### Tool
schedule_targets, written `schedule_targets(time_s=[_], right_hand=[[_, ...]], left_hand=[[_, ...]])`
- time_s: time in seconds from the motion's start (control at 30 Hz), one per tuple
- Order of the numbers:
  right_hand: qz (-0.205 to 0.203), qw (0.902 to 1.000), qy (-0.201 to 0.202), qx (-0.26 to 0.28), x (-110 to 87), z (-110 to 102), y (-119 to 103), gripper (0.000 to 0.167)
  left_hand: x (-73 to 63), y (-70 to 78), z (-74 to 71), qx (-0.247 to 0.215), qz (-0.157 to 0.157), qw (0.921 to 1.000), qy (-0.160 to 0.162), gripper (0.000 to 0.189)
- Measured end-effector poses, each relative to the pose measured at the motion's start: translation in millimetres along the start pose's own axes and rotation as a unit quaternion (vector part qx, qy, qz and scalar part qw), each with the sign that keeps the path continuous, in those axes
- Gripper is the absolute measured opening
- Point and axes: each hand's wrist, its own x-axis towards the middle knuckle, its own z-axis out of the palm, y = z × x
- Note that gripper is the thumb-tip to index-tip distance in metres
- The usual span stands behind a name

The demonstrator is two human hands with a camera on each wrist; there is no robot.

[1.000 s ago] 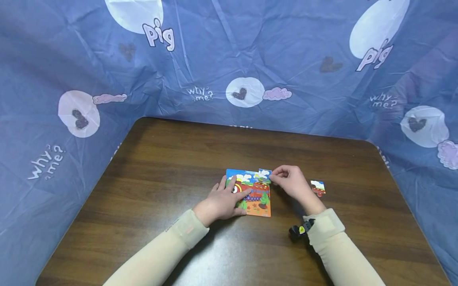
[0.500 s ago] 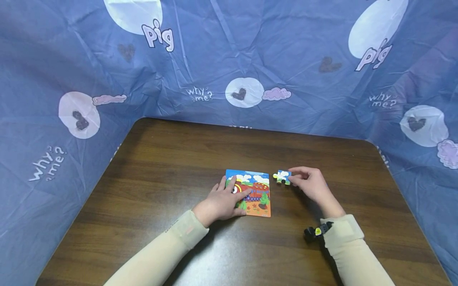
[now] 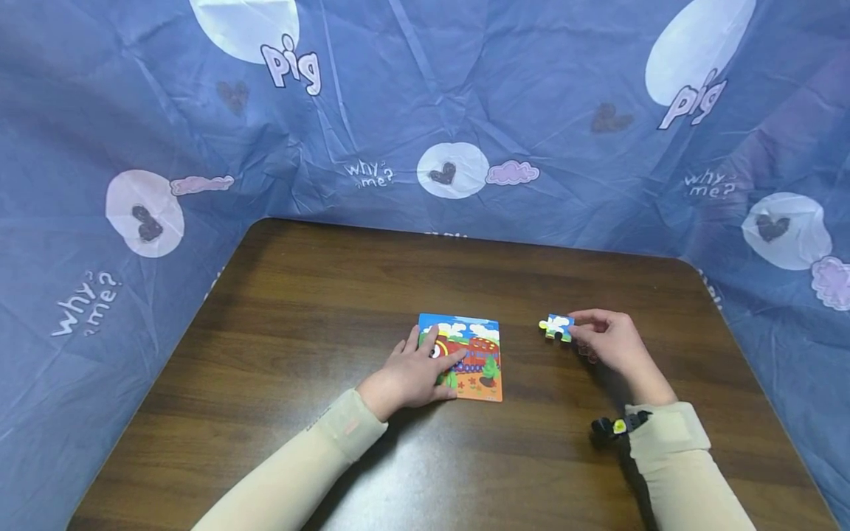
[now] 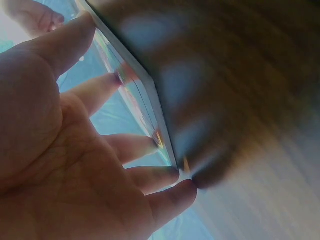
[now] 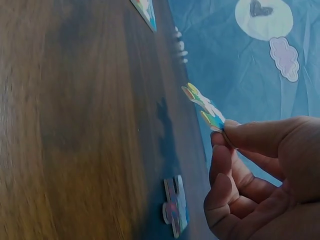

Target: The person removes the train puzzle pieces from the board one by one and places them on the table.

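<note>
My left hand (image 3: pixel 405 380) lies with spread fingers on a square picture puzzle (image 3: pixel 473 386), which shows a red train under a blue, cloudy sky. In the left wrist view, the fingertips of that hand touch the puzzle (image 4: pixel 132 85) near its edge. Off to the right, my right hand (image 3: pixel 616 345) pinches a jigsaw piece (image 3: pixel 561 323) between thumb and fingertips. This piece (image 5: pixel 212 114) is blue, white and green, and it is held up above the table. A second jigsaw piece (image 5: pixel 176 205) lies on the table below, mostly hidden behind the right hand in the head view.
The brown wooden table (image 3: pixel 319 310) has rounded far corners. A blue printed cloth (image 3: pixel 372 103) hangs behind it and along both sides. A black strap with a small device (image 3: pixel 619 426) sits at the right cuff.
My right hand has pulled the jigsaw piece away from the puzzle's upper right corner and carried it rightward, over the loose piece. The left hand has stayed still.
</note>
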Motion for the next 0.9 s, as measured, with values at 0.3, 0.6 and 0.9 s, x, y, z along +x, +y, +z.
schedule_targets(time_s=[0.3, 0.6, 0.9], right_hand=[[0.010, 0.9995, -0.024, -0.017, 3.2, -0.8, 9.0, 0.029], [-0.016, 0.9929, -0.008, -0.118, 5.6, 10.2, 7.2, 0.027], [-0.034, 0.9858, 0.016, -0.164, 7.6, 21.7, 2.6, 0.029]], left_hand=[[1.6, -0.4, -0.1, 0.004, -0.001, 1.0000, -0.003, 0.074], [0.7, -0.1, -0.6, 0.003, 0.003, 1.0000, -0.001, 0.074], [-0.5, 0.3, -2.4, 0.000, 0.004, 1.0000, -0.001, 0.074]])
